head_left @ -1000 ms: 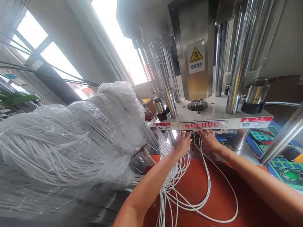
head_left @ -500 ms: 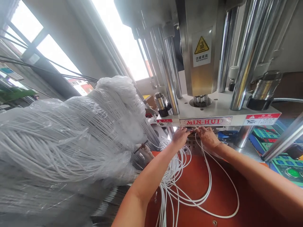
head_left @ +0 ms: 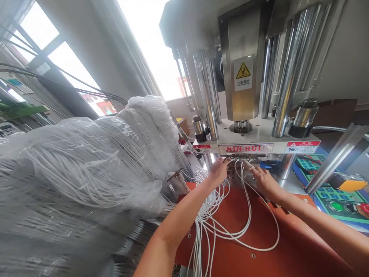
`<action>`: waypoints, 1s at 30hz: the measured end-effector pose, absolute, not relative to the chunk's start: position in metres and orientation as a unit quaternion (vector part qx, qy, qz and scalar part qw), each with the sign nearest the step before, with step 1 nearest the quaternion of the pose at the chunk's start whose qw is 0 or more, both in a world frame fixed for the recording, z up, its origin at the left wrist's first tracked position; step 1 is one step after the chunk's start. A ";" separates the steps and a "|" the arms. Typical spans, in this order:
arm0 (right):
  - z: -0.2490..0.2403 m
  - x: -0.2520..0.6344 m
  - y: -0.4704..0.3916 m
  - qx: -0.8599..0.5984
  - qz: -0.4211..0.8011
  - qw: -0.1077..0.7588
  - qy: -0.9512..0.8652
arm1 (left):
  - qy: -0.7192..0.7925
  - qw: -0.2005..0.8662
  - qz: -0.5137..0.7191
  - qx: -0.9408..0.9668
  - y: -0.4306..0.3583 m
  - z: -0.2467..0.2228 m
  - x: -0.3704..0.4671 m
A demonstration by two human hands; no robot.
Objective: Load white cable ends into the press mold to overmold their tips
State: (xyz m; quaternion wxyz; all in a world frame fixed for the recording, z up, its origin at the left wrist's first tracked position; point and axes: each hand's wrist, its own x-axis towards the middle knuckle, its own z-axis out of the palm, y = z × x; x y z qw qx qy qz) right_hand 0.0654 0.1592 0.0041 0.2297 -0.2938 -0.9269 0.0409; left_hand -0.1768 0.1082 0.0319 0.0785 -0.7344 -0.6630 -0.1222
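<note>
At the press opening, my left hand point(head_left: 220, 169) rests at the left end of the metal mould point(head_left: 236, 157). Its fingertips are partly hidden, so I cannot tell whether they grip anything. My right hand point(head_left: 263, 180) is just right of the mould, its fingers stretched toward the cable ends and apparently holding nothing. White cables point(head_left: 249, 215) run out of the mould between my hands and loop down over the reddish-brown work surface point(head_left: 230, 209). Small coloured bits show along the mould where the cables enter. Beside my left forearm lies a tangled bundle of white cables point(head_left: 208, 206).
Above my hands is the press plate point(head_left: 279, 148) with warning labels, between chrome columns point(head_left: 285, 96). The heated nozzle block point(head_left: 243, 102) hangs over it. Plastic-wrapped cables point(head_left: 115, 161) fill the left. A control panel point(head_left: 343, 196) with buttons stands at right.
My right hand has drawn back right and down from the mould, uncovering the cable ends. My left hand stays at the mould's left side. The camera view has shifted slightly.
</note>
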 end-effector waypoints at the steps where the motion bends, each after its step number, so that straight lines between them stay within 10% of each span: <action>1: 0.003 0.083 0.148 -0.300 0.072 0.230 -0.923 | -0.658 0.079 -0.130 -0.737 0.102 0.035 -0.175; 7: 0.022 0.145 0.107 -0.349 0.218 0.196 -0.890 | -0.690 0.019 -0.149 -0.708 0.100 0.048 -0.164; 30: 0.032 -0.042 0.220 -0.525 0.049 0.142 -0.838 | -0.698 -0.017 -0.221 -0.681 0.142 0.017 -0.174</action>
